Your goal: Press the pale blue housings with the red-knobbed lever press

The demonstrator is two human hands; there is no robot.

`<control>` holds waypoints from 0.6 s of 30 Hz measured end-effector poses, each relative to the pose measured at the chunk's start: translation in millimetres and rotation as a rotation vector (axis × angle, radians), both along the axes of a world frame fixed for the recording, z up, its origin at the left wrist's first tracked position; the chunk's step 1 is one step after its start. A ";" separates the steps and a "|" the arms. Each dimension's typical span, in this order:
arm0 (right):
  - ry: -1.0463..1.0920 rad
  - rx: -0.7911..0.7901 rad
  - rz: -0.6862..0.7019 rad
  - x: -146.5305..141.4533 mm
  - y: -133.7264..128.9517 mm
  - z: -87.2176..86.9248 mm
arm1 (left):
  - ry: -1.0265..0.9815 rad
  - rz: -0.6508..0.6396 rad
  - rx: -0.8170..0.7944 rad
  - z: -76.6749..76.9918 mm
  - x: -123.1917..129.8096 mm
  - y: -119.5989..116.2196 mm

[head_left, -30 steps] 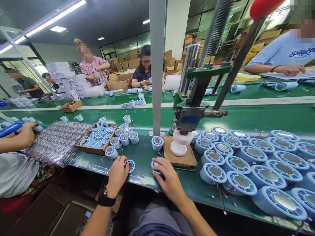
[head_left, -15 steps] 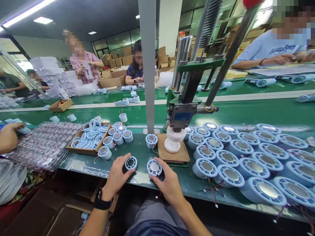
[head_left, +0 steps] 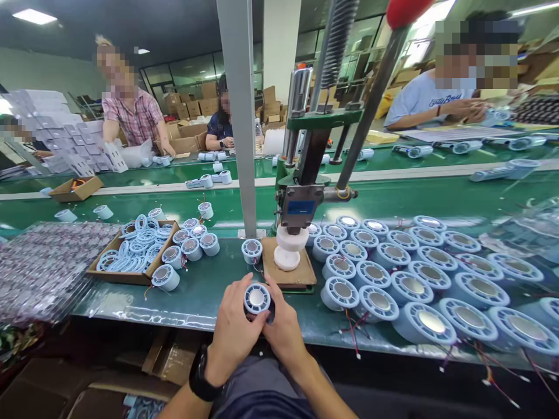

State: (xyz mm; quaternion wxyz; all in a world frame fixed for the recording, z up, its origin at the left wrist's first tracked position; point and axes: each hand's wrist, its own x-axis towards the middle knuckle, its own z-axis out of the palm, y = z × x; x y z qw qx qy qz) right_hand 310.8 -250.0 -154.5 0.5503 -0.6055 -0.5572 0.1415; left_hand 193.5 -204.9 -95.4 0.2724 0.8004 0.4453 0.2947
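Both my hands meet over the near edge of the green table, around a round light-blue housing (head_left: pixel 257 298) with a spoked rim and a silver disc in its top. My left hand (head_left: pixel 239 319) grips it from the left, thumb across the near side. On the right, my right hand (head_left: pixel 283 323) closes round it with its fingers along the far side. The housing's lower part is hidden by my fingers. Just beyond stands a hand press (head_left: pixel 301 203), its white round pad above a white round seat (head_left: pixel 287 258) on a brown board (head_left: pixel 301 273).
Many similar blue housings (head_left: pixel 379 299) with loose wires cover the table at right. One housing (head_left: pixel 252 251) stands left of the press. At left are a cardboard box (head_left: pixel 126 276) of blue rings, several housings and a plastic-wrapped stack (head_left: pixel 56 262). A grey post (head_left: pixel 242 116) rises ahead; co-workers sit beyond.
My hands were apart, the left holding a dark-centred blue ring part and the right a silver-disc housing. They have come together around one housing. The camera view has turned right.
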 end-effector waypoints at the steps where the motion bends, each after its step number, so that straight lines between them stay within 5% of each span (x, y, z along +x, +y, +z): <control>1: 0.002 -0.002 -0.010 -1.1 -0.1 0.1 | -0.020 0.019 -0.003 -1.9 0.6 -1.8; 8: -0.199 -0.071 -0.034 -4.8 -0.5 -3.2 | -0.156 0.050 -0.066 -23.4 5.3 -10.3; 11: -0.352 -0.204 0.090 12.0 -8.3 17.1 | -0.179 0.003 -0.139 -26.6 4.8 -7.2; 14: -0.513 -0.131 0.152 49.8 -14.9 82.4 | -0.172 -0.008 -0.240 -13.6 4.2 5.4; 18: -0.592 0.323 -0.233 115.0 7.9 232.7 | -0.245 -0.051 -0.215 21.6 16.8 36.0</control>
